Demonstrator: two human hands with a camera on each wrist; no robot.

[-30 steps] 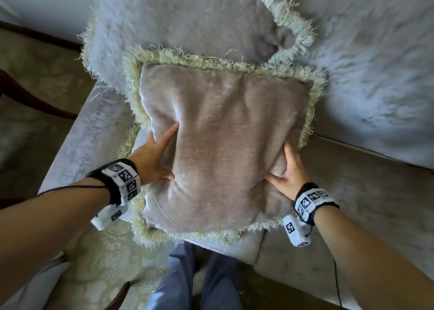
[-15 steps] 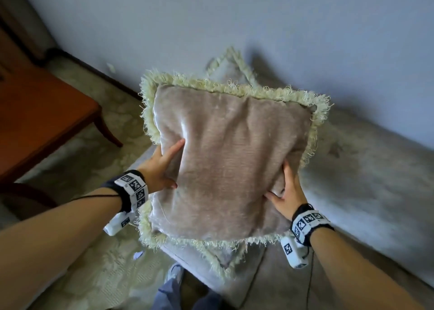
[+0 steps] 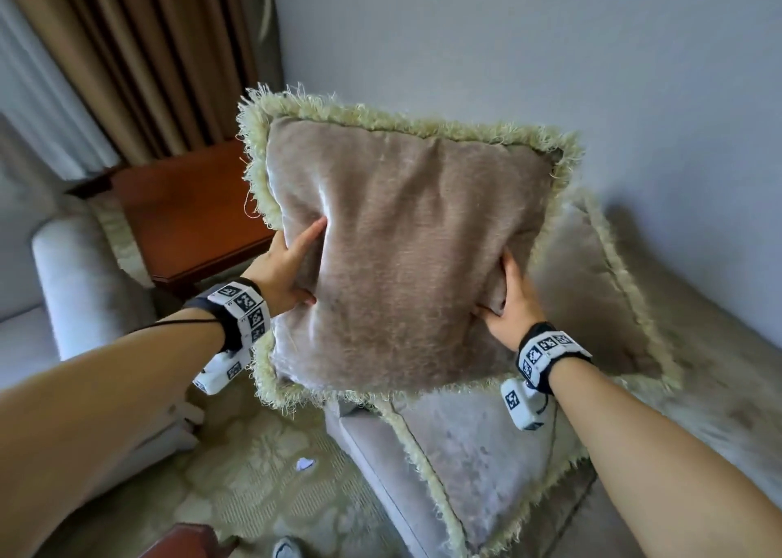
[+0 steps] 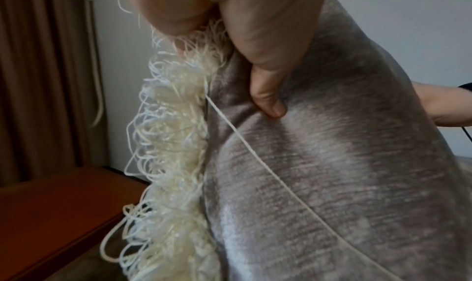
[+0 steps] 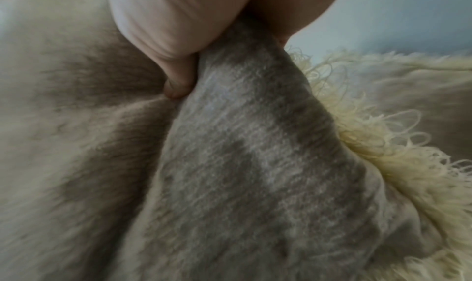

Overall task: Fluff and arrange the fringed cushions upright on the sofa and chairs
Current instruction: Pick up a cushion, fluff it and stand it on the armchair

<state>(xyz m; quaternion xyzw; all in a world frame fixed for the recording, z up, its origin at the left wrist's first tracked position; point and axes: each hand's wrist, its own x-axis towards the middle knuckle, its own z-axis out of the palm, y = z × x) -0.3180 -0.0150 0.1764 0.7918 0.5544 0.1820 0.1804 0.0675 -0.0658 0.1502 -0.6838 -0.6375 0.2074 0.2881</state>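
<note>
A taupe velvet cushion [image 3: 402, 253] with pale fringe is held up in the air, upright, in front of the wall. My left hand [image 3: 287, 269] grips its left edge, thumb [image 4: 268, 95] dug into the velvet [image 4: 344, 164]. My right hand [image 3: 508, 303] grips the right edge, pinching a fold of fabric [image 5: 242, 144] with the thumb [image 5: 176, 83]. Below and behind, two more fringed cushions lie on the sofa [image 3: 719, 409]: one [image 3: 478, 451] flat on the seat corner, one [image 3: 592, 295] leaning at the back.
A reddish wooden side table [image 3: 186, 219] stands left of the sofa under brown curtains [image 3: 148, 58]. A pale armchair [image 3: 76, 286] sits at the far left. Patterned carpet [image 3: 262, 485] covers the floor, with a small white scrap [image 3: 304, 464] on it.
Both hands have lifted the cushion off the sofa seat up into the air. My view has risen, bringing the wall, curtains and side table into sight.
</note>
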